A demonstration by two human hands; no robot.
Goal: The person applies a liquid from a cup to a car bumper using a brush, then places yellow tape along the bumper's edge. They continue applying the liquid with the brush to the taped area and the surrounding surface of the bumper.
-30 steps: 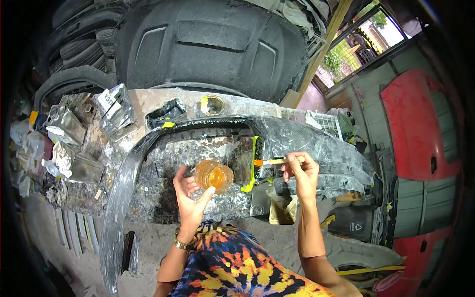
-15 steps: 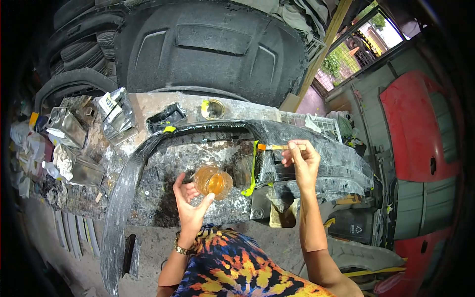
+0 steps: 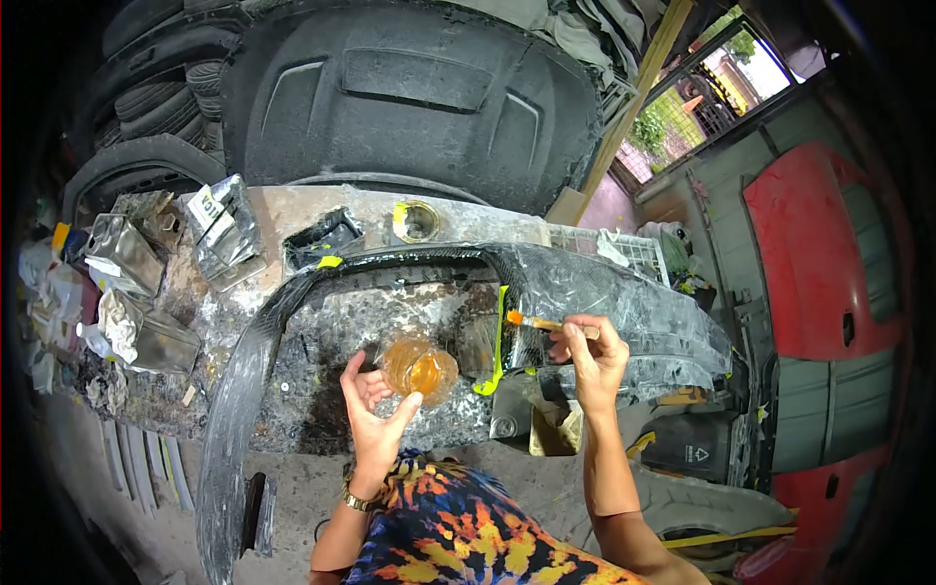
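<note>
A clear cup (image 3: 419, 370) with amber liquid is held by my left hand (image 3: 378, 409), thumb and fingers around its side, above the stained bench. My right hand (image 3: 593, 359) pinches the handle of a small brush (image 3: 538, 323). The brush's orange-wet tip points left, over or against the black carbon-look part (image 3: 634, 297) beside a strip of yellow-green tape (image 3: 501, 336); contact is unclear. The part's long curved arm (image 3: 234, 429) reaches down to the lower left.
Metal cans (image 3: 127, 255) and crumpled paper stand at the left of the bench (image 3: 322, 390). A round tin (image 3: 417, 222) and a black tray (image 3: 324, 239) sit behind the part. A large black hood (image 3: 419, 93) leans behind; red car panels (image 3: 814, 249) hang right.
My right hand and the brush have moved slightly down, and the brush now slants with its tip lower. My left hand still holds the cup in nearly the same place.
</note>
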